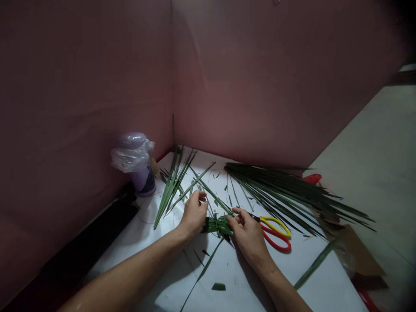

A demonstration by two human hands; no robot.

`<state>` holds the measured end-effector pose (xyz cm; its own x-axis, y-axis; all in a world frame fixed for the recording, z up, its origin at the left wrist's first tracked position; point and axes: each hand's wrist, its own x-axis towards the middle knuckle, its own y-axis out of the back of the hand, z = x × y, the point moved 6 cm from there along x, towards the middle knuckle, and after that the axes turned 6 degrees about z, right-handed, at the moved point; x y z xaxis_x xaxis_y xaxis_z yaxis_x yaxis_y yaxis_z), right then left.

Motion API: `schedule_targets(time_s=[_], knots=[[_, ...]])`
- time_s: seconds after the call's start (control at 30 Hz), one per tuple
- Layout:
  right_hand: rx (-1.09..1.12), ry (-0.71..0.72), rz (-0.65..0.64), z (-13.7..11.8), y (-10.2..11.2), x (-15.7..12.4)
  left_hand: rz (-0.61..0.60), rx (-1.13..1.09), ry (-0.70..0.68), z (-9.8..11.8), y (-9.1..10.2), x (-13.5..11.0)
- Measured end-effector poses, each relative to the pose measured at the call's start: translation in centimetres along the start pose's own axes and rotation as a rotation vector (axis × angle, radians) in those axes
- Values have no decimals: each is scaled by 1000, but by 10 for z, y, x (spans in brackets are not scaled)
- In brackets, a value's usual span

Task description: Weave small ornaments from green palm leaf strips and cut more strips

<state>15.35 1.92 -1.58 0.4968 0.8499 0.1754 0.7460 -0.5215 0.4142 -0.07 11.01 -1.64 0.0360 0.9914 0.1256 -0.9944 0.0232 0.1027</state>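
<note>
A small dark green bundle of folded palm leaf [217, 225] lies on the white table between my hands. At its right end, my right hand [249, 237] has its fingers closed on it, close to a long leaf strip [214, 196] that runs up and to the left. My left hand [195, 213] is at the bundle's upper left, its fingers curled together; anything pinched in them is too small to make out. Scissors [275, 234] with one yellow and one red handle lie just right of my right hand, their blades partly hidden.
A large fan of palm leaves [276, 195] spreads across the back right, past the table's edge. More leaves [173, 186] lie at the left, beside a purple bottle [139, 173] wrapped in clear plastic. Leaf scraps [219, 287] dot the white table [276, 277]. Pink walls [240, 86] rise behind.
</note>
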Motion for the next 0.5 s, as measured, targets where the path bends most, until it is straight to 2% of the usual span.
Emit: schedule_targets(time_s=[0.1, 0.23, 0.4, 0.5], knots=[[-24, 18, 15, 0, 4, 1, 20, -9, -23, 1, 2, 2], [-67, 40, 7, 2, 4, 0, 2, -25, 14, -2, 1, 3], [-126, 65, -39, 2, -1, -2, -162, -95, 60, -2, -12, -1], [-141, 125, -75, -2, -4, -3, -209, -98, 91, 0, -17, -4]])
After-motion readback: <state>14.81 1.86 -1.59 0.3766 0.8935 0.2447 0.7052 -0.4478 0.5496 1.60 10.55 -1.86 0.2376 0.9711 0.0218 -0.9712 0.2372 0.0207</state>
